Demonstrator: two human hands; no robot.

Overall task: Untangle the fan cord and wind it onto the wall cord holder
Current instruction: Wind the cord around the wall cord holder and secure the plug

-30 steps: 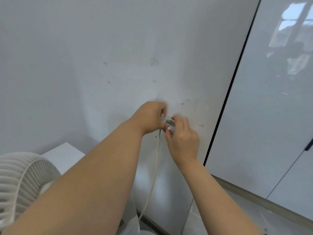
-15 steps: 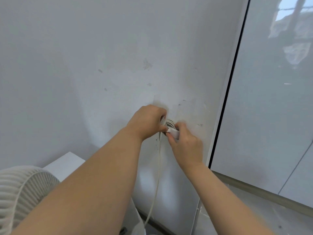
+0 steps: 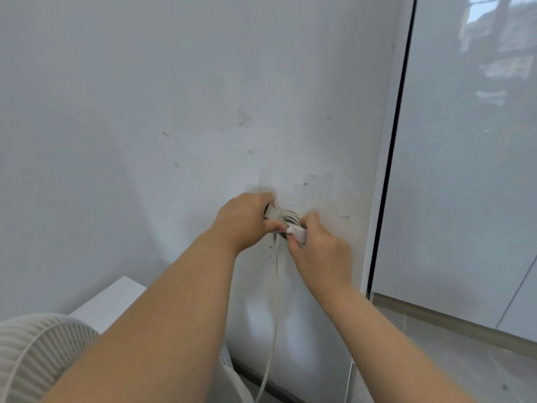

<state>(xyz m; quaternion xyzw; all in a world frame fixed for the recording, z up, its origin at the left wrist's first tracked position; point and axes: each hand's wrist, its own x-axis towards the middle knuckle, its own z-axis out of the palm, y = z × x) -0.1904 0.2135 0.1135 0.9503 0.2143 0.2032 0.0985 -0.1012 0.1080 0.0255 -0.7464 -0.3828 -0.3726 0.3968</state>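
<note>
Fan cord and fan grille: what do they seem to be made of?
Thin off-white fan cord: looks like smooth rubber or PVC sheathing, flexible since it coils at the wall and hangs slack. Ribbed white fan grille: probably moulded matt plastic, given its thin even ribs; painted metal cannot be ruled out.

The cord (image 3: 275, 286) hangs from the wall holder (image 3: 288, 218) between left hand (image 3: 244, 219) and right hand (image 3: 319, 253); fan (image 3: 35, 350) lower left.

Coils of pale grey fan cord (image 3: 289, 215) sit wound flat against a scuffed white painted wall (image 3: 203, 112), with one strand dropping straight down it towards the grey floor (image 3: 436, 359). A white flat-topped unit (image 3: 116, 298) stands against the same wall at lower left.
</note>
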